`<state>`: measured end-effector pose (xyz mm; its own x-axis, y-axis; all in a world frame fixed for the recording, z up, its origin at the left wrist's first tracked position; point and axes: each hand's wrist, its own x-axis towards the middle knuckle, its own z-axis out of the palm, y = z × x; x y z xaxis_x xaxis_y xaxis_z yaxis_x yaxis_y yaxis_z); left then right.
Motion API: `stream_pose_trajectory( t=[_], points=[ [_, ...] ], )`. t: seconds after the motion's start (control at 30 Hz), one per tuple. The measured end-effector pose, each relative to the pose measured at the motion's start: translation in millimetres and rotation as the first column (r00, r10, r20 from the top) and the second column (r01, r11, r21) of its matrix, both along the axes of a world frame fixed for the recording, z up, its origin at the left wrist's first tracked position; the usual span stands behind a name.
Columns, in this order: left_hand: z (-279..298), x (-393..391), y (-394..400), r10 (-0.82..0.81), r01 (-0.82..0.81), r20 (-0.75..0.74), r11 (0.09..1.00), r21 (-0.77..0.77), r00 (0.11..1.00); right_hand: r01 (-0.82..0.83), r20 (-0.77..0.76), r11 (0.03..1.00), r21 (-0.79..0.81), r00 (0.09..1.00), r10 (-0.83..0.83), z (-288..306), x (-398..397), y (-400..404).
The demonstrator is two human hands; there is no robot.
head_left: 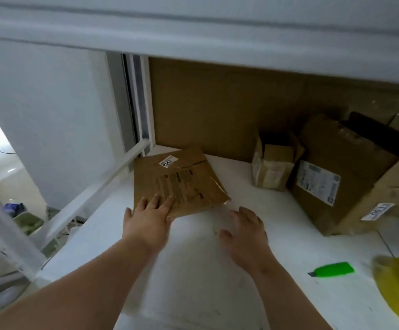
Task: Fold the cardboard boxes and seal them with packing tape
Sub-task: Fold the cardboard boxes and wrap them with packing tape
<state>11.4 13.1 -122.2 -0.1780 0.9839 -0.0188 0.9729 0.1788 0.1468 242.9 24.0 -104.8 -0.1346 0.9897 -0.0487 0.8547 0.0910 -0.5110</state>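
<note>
A flattened brown cardboard box with a white number sticker and dark print lies on the white table, towards its far left. My left hand rests with straight fingers on the box's near corner. My right hand hovers palm down just off the box's near right edge, fingers relaxed and holding nothing. A roll of yellowish packing tape sits at the table's right edge, partly cut off by the frame.
A green utility knife lies left of the tape. A small open box, a large labelled box and another stickered box crowd the back right. A cardboard sheet leans against the wall. A white rail borders the table's left.
</note>
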Motion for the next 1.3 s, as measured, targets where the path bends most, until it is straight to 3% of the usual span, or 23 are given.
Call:
stream_pose_trajectory(
  t=[0.27, 0.47, 0.6, 0.83, 1.0, 1.17, 1.3],
  points=[
    [24.9, 0.9, -27.6, -0.131, 0.084, 0.139, 0.950, 0.300, 0.982, 0.164, -0.263, 0.986, 0.010, 0.952, -0.156, 8.0, -2.0, -17.7],
    [57.2, 22.1, -77.7, -0.335, 0.062, 0.463, 0.857, 0.511, 0.821, 0.130, -0.394, 0.989, 0.066, 0.914, -0.094, 19.0, 3.2, -46.7],
    [76.2, 46.7, -124.8, -0.313, 0.001, 0.631, 0.896, 0.444, 0.710, 0.191, -0.531, 0.979, 0.072, 0.838, -0.124, 27.5, 24.1, -73.6],
    [95.5, 57.3, -185.4, -0.190, -0.269, 0.857, 0.898, 0.349, 0.478, 0.416, -0.757, 0.909, -0.014, 0.590, -0.282, 41.6, 72.3, -113.1],
    [101.6, 55.6, -201.2, -0.136, -0.239, 0.901, 0.938, 0.252, 0.412, 0.357, -0.851, 0.933, -0.048, 0.474, -0.225, 56.3, 92.1, -130.6],
    [101.1, 44.8, -202.0, -0.131, -0.131, 0.884, 0.969, 0.210, 0.449, 0.267, -0.940, 0.959, -0.090, 0.295, -0.171, 70.4, 95.6, -132.5],
    [92.8, 27.6, -191.5, -0.119, -0.130, 0.921, 0.975, 0.179, 0.372, 0.304, -0.948, 0.953, -0.002, 0.302, -0.099, 73.0, 85.4, -138.7]
  ],
)
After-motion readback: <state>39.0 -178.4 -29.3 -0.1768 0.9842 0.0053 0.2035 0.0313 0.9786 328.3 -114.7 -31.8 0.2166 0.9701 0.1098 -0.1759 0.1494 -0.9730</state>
